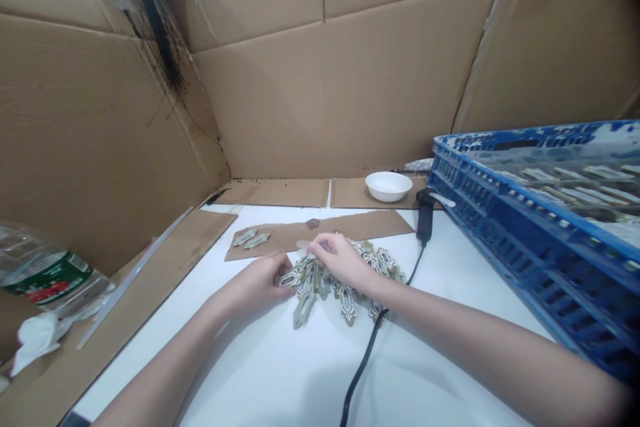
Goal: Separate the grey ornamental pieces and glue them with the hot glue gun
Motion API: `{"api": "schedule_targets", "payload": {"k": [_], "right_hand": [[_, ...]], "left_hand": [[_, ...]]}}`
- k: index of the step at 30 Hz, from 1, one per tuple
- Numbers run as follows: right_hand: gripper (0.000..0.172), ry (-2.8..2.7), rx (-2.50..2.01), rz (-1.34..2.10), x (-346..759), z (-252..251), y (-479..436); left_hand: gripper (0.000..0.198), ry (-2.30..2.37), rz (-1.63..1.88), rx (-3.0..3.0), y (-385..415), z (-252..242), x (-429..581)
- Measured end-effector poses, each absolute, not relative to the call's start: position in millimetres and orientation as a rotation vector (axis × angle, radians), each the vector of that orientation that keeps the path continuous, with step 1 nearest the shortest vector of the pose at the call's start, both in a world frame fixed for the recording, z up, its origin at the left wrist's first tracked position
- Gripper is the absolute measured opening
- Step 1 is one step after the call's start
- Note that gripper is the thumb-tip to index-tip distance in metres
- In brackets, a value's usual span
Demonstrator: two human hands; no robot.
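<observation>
A heap of several ornate greenish-gold flat pieces [345, 293] lies in the middle of the white table [280, 373]. My left hand [260, 280] is closed, its fingers pinching one of these pieces [291, 277] at the heap's left edge. My right hand [337, 257] rests curled on top of the heap, fingers bent down onto the pieces. Two more such pieces [251, 239] lie apart on a brown cardboard strip [360, 223] behind the hands.
A blue plastic crate [505, 240] holding more pieces stands at the right. A white bowl [389, 185] sits at the back. A black tool [425, 217] with a cable [363, 363] lies by the crate. A plastic bottle [47, 277] lies left. Cardboard walls [325, 93] enclose the table.
</observation>
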State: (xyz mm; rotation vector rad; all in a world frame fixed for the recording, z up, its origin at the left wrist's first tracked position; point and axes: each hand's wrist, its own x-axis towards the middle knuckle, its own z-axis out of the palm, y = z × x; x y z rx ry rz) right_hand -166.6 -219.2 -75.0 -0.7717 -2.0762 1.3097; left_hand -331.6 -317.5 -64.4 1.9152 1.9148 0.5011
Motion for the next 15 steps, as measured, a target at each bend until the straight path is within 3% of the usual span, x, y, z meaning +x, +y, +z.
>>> {"api": "schedule_targets", "payload": {"k": [5, 15], "right_hand": [[0.019, -2.117, -0.723, 1.236, -165.0, -76.6, -217.7], [0.021, -2.323, -0.632, 1.092, -164.3, -78.4, -218.2]], "left_hand": [[0.014, 1.77, 0.636, 1.779, -315.7, -58.3, -332.0], [0.03, 1.934, 0.881, 1.636, -307.0, -59.9, -329.3]]}}
